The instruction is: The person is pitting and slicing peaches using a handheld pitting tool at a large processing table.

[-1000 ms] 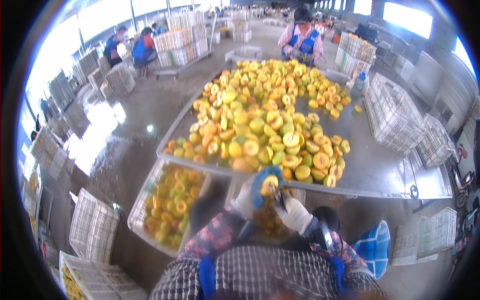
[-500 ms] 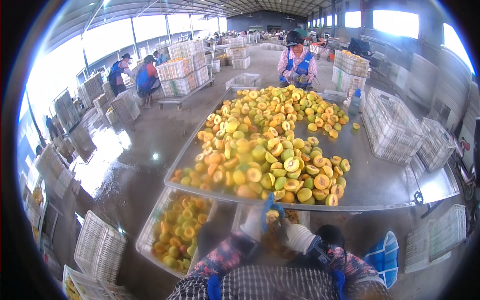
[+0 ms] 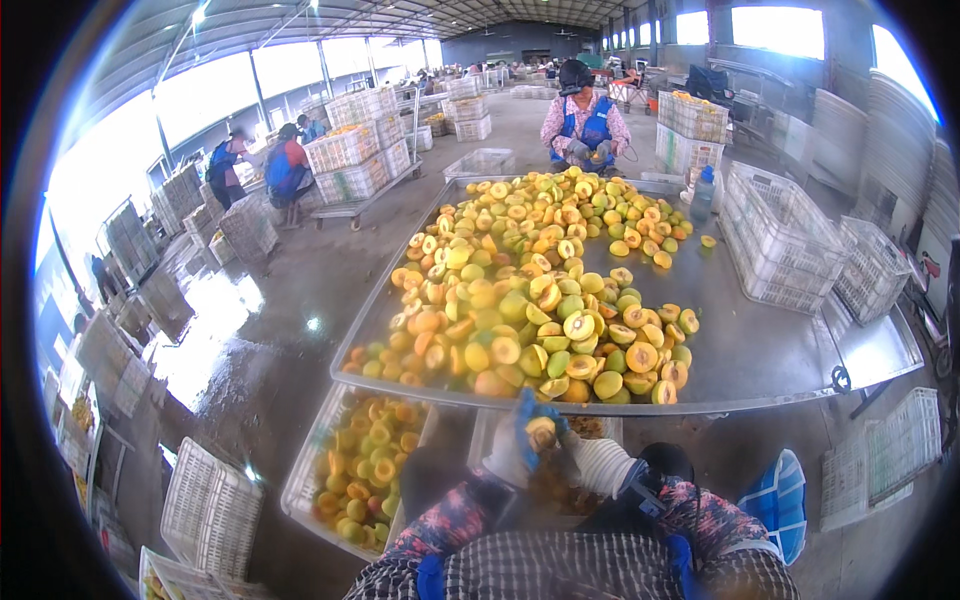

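Note:
In front of my body, below the table's near edge, my left hand (image 3: 512, 450), in a white and blue glove, is closed round a peach half (image 3: 541, 432) with its cut face showing. Right beside it is my right hand (image 3: 598, 464), in a white knitted glove. Its fingers are blurred and partly hidden, so whether they hold anything cannot be told. A large heap of yellow-green halved peaches (image 3: 540, 290) covers much of the metal table (image 3: 745, 345) ahead. Under my hands stands a crate (image 3: 607, 428) with brownish bits inside, mostly hidden by my arms.
A crate of peaches (image 3: 368, 465) stands lower left under the table edge. White crates (image 3: 785, 240) and a blue bottle (image 3: 702, 195) sit on the table's right side. A co-worker (image 3: 585, 125) stands at its far end. A blue bag (image 3: 778, 505) lies lower right.
The view has shifted slightly. My left hand has turned a little, so the cut face of the peach half shows more plainly. My right hand stays close beside it.

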Demonstrator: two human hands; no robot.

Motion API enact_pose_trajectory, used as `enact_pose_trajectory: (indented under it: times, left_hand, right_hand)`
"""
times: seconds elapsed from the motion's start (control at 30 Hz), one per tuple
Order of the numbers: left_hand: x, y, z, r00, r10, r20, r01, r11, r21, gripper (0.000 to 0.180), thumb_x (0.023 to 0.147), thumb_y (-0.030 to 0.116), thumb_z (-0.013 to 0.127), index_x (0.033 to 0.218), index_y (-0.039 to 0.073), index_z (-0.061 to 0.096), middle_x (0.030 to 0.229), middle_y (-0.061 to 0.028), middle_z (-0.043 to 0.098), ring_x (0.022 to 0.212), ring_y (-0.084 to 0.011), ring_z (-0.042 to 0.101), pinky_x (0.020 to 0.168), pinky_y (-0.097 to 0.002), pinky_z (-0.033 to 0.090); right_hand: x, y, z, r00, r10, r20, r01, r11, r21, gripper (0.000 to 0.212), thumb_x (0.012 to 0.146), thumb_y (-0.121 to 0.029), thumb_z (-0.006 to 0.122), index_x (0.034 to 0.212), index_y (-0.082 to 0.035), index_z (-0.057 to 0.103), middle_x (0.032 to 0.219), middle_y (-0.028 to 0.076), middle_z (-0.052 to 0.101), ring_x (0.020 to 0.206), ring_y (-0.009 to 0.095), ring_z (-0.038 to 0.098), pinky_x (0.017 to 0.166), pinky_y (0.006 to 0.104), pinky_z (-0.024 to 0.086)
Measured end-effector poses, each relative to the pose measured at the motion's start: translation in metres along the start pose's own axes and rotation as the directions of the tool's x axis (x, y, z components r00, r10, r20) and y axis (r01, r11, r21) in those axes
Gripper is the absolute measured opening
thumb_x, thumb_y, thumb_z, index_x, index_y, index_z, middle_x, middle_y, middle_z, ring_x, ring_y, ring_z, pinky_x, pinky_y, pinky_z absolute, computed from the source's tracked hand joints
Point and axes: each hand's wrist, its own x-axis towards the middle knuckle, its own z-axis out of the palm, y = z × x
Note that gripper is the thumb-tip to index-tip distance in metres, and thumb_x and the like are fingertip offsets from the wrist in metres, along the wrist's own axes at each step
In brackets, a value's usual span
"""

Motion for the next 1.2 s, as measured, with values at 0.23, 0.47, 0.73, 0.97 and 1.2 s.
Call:
enact_pose_trajectory:
  times: [0.23, 0.47, 0.73, 0.97, 1.2]
  left_hand:
    - [0.007, -0.039, 0.005, 0.964, -0.206, -0.168, 0.072, 0.811, -0.581, 0.045, 0.093, 0.043, 0.047, 0.092, -0.002, 0.056, 0.083, -0.0122, 0.061, 0.079, -0.0202, 0.059, 0.074, -0.0308, 0.05]
    - [0.009, -0.036, 0.0, 0.83, 0.553, -0.073, -0.403, 0.685, 0.607, 0.046, 0.095, 0.04, 0.044, 0.092, -0.004, 0.058, 0.084, -0.0114, 0.064, 0.075, -0.0189, 0.061, 0.069, -0.0298, 0.049]
    - [0.012, -0.041, 0.01, 0.966, 0.047, -0.255, -0.095, 0.979, -0.179, 0.046, 0.097, 0.036, 0.041, 0.089, -0.004, 0.061, 0.077, -0.0115, 0.064, 0.069, -0.0188, 0.062, 0.067, -0.0298, 0.049]
    - [-0.009, -0.068, -0.001, 0.885, 0.436, -0.164, -0.22, 0.701, 0.678, 0.043, 0.097, 0.036, 0.04, 0.099, -0.004, 0.056, 0.091, -0.0088, 0.061, 0.082, -0.0158, 0.059, 0.069, -0.0279, 0.049]
    - [0.007, -0.02, 0.016, 0.936, 0.311, -0.163, -0.254, 0.92, 0.298, 0.065, 0.076, 0.015, 0.07, 0.131, 0.0, 0.039, 0.103, -0.0146, 0.061, 0.092, -0.028, 0.06, 0.085, -0.0345, 0.047]
  right_hand:
    - [0.019, 0.018, 0.049, 0.918, -0.004, -0.397, -0.017, 0.999, -0.049, 0.029, 0.084, -0.014, 0.044, 0.106, 0.001, 0.053, 0.094, 0.018, 0.057, 0.084, 0.035, 0.059, 0.07, 0.0426, 0.048]
    - [0.058, 0.095, 0.105, 0.798, -0.307, -0.519, 0.321, 0.945, -0.066, 0.031, 0.086, -0.013, 0.042, 0.112, 0.0, 0.053, 0.108, 0.013, 0.057, 0.098, 0.029, 0.055, 0.091, 0.0443, 0.037]
    - [0.06, 0.086, 0.111, 0.875, -0.025, -0.484, 0.171, 0.95, 0.262, 0.032, 0.094, -0.014, 0.035, 0.118, 0.001, 0.05, 0.105, 0.017, 0.058, 0.094, 0.028, 0.057, 0.085, 0.0329, 0.045]
    - [0.02, 0.048, 0.072, 0.943, -0.235, -0.234, 0.098, 0.872, -0.48, 0.026, 0.092, -0.01, 0.041, 0.113, -0.005, 0.055, 0.109, 0.015, 0.057, 0.101, 0.024, 0.052, 0.084, 0.0286, 0.045]
    - [0.009, 0.019, 0.024, 0.856, 0.069, -0.512, -0.046, 0.997, 0.058, 0.036, 0.081, -0.024, 0.055, 0.107, -0.001, 0.045, 0.073, 0.025, 0.059, 0.069, 0.044, 0.057, 0.061, 0.0507, 0.045]
